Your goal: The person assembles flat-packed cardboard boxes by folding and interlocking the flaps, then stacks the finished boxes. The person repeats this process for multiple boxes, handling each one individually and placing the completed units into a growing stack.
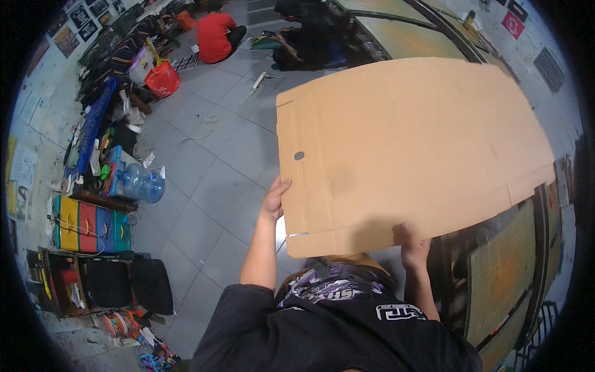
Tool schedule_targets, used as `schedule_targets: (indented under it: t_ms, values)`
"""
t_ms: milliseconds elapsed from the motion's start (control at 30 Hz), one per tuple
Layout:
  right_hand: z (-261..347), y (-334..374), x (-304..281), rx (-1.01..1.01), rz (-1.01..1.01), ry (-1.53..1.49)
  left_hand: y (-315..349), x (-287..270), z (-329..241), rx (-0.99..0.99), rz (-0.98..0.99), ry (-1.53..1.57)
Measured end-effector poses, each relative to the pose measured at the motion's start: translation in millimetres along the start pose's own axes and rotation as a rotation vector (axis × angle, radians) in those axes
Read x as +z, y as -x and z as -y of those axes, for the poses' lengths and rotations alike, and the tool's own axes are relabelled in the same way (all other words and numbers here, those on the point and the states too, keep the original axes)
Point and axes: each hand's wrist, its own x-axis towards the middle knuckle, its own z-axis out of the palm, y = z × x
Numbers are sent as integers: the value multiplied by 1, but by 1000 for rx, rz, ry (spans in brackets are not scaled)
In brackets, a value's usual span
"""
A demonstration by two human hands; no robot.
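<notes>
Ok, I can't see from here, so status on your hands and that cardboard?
Left hand and right hand both gripping flat cardboard sheet, held up. Grey tiled floor below; nothing touching the sheet.

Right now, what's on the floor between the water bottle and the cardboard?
Head view: only bare grey floor tiles between the water bottle and the cardboard.

The person wears a black short-sleeved top whose sleeves end above the elbows, leaving both forearms bare down to the left hand [273, 199] and the right hand [410, 242]. A small white square maze-like emblem with a strip of white lettering beside it sits on the chest. Above it lies a purple, white and black patterned cloth with large lettering, crossed by 1 dark strap.
</notes>
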Motion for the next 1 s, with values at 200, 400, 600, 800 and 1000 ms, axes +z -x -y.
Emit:
schedule_targets:
  t_ms: [200, 400, 600, 800, 1000]
  values:
    - [5, -103, 78, -31, 128, 56, -84, -32, -24, -160, -362, -203]
    - [5, -217, 143, -74, 317, 163, -187, -81, -55, -132, -480, -112]
    - [21, -288, 210, -38, 347, 101, -256, -106, -86, -47, -622, 0]
    - [-2, -367, 273, -213, 603, 259, -296, -135, -134, -111, -673, 63]
    - [-10, -466, 380, -23, 486, -50, -351, -172, -221, -93, -817, -98]
